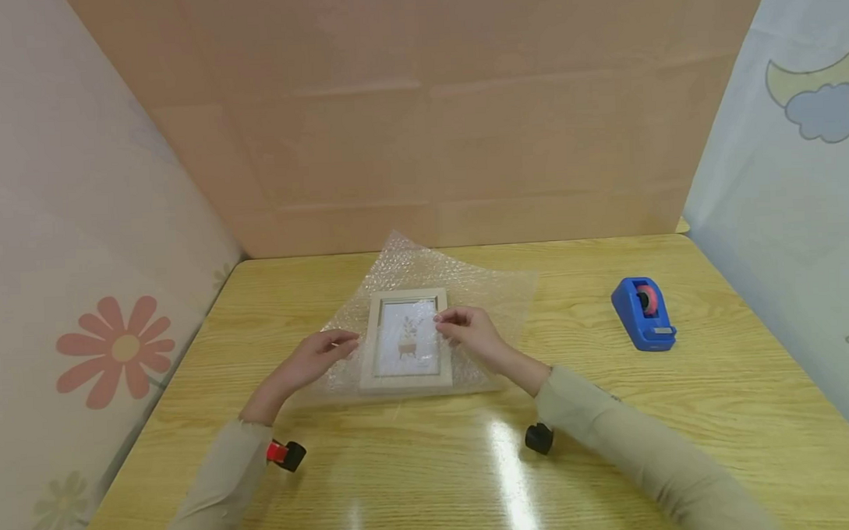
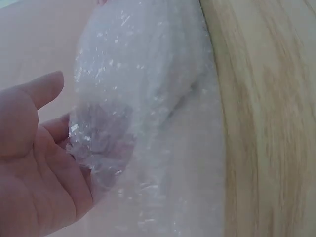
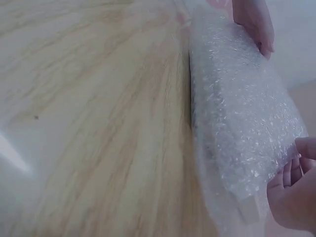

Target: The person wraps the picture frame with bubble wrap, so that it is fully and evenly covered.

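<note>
A cream picture frame point(image 1: 407, 381) with a drawing of a potted plant lies face up on the table. Clear bubble wrap point(image 1: 484, 282) spreads under it, and a layer is folded over it. At the frame's right side my right hand point(image 1: 472, 333) pinches the wrap's edge between thumb and fingers, as the right wrist view point(image 3: 296, 197) also shows. My left hand point(image 1: 315, 354) is by the frame's left side. In the left wrist view its fingers lie partly behind the bubble wrap point(image 2: 148, 98), with the thumb held apart.
To the right on the wooden table point(image 1: 586, 478) stands a blue tape dispenser point(image 1: 637, 312) with a pinkish roll. A tan panel point(image 1: 427, 140) rises behind the table. Patterned cloth walls flank both sides. Black devices point(image 1: 539, 438) sit at the wrists.
</note>
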`<state>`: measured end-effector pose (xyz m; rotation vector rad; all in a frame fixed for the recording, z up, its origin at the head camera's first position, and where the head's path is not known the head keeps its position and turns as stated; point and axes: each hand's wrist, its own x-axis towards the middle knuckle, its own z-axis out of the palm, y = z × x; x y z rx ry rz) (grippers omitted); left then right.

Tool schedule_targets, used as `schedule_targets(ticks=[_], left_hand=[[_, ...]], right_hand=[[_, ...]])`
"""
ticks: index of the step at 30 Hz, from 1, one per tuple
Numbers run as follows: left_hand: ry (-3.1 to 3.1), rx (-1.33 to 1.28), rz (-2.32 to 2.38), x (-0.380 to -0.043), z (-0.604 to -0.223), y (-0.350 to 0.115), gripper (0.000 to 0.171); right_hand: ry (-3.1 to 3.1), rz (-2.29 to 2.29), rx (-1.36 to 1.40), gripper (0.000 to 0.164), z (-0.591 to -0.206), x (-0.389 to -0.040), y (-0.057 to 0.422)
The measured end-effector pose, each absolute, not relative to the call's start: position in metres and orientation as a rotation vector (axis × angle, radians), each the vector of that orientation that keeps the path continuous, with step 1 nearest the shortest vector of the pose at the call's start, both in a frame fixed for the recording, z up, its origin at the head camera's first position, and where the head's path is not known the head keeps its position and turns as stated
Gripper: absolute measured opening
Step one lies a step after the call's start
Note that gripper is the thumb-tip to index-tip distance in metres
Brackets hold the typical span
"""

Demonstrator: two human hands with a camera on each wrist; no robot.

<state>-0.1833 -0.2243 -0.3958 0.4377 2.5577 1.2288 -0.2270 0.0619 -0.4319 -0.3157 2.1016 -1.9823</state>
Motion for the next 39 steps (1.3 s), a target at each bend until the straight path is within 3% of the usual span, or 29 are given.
schedule_targets(ticks=[9,24,27,33,39], left_hand=[[2.667,0.366,1.16,-0.193,-0.416,-0.225,0.043],[2.653,0.232,1.24,-0.2,-0.438,-0.226,0.036],[2.637,0.218,1.259,-0.201,-0.441,-0.227,0.036],[2.571,0.213,1.312,-0.202,-0.449,-0.231,0.038],[2.531,0.209,1.325,-0.2,-0.452,-0.228,0.04]], right_hand=[[2.014,-2.027,-0.037,0.017,-0.442,-0.232,0.057],[2.188,-1.924,0.017,0.015,-0.445,-0.233,0.05],[2.183,-1.921,0.039,0.024,-0.444,-0.233,0.049],[2.192,-1.913,0.033,0.057,-0.447,-0.235,0.049],[2.188,-1.866,-0.003,0.055,-0.45,-0.232,0.056]])
